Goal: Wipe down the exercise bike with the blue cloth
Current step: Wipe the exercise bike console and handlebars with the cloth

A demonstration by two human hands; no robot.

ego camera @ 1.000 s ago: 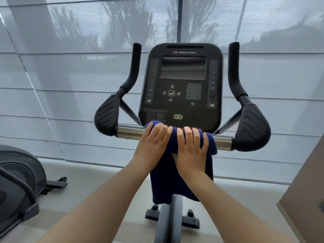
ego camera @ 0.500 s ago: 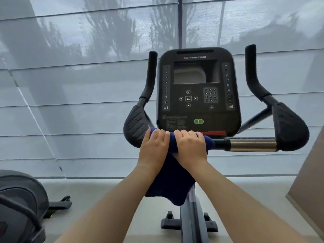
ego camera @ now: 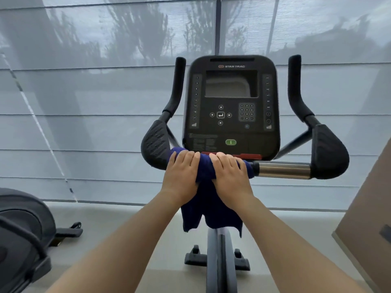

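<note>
The exercise bike stands in front of me, its black console (ego camera: 231, 106) upright above a horizontal handlebar whose bare metal section (ego camera: 283, 169) shows on the right. The blue cloth (ego camera: 204, 168) is draped over the bar's left part and hangs down in front of the bike's post. My left hand (ego camera: 181, 174) grips the cloth and bar beside the left black arm pad (ego camera: 154, 144). My right hand (ego camera: 229, 176) grips the cloth next to it, fingers curled over the top. The bar beneath the cloth is hidden.
The right arm pad (ego camera: 330, 153) and two upright black grips (ego camera: 295, 85) flank the console. Another dark machine (ego camera: 23, 233) sits at the lower left. A brown panel (ego camera: 372, 208) rises at the right. Behind is a shaded window; the floor is grey.
Both hands slid the cloth left along the bar, from the middle to beside the left pad, baring the metal on the right. The view shifted as well.
</note>
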